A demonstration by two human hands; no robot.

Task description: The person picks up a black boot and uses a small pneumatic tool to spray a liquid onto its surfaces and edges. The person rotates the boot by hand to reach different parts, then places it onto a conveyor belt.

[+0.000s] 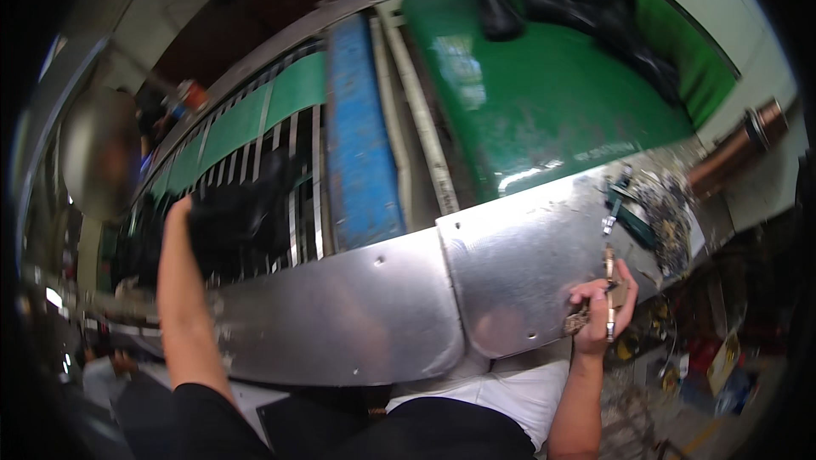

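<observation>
The right hand (595, 324) is closed around a slender metal tool (609, 266), held upright at the lower right of the frame, with a coppery sheen along its shaft; a lumpy, brownish piece (576, 321) is seen at the same fingers. The left hand (179, 208) is set at a black, soft-looking bundle (242, 215) at the left of the frame; its fingers are blurred against the dark material, so whether they are closed on it cannot be told.

The bundle is carried by a rack of narrow, pale metal slats (318, 180), crossed higher up by flat, matt green panels (238, 126). Beneath both hands, a table (527, 248) is faced with smooth, dull-shining sheet metal, round-cornered, studded with small fixings and split by a seam.

Near the tool, at the right of the frame, a green-handled implement (611, 210) with a bright metal end is laid on the table, beside a rough, crumbly heap of grey scraps (669, 222). Just beyond, a brown, coppery cylinder (738, 152) is slanted at the right edge.

To the right of the slats, a scuffed blue beam (364, 133) is flanked by cream rails (416, 112). At the upper right, glossy black boot-like shapes (608, 22) are rested on a smooth, shiny green surface (552, 112).
</observation>
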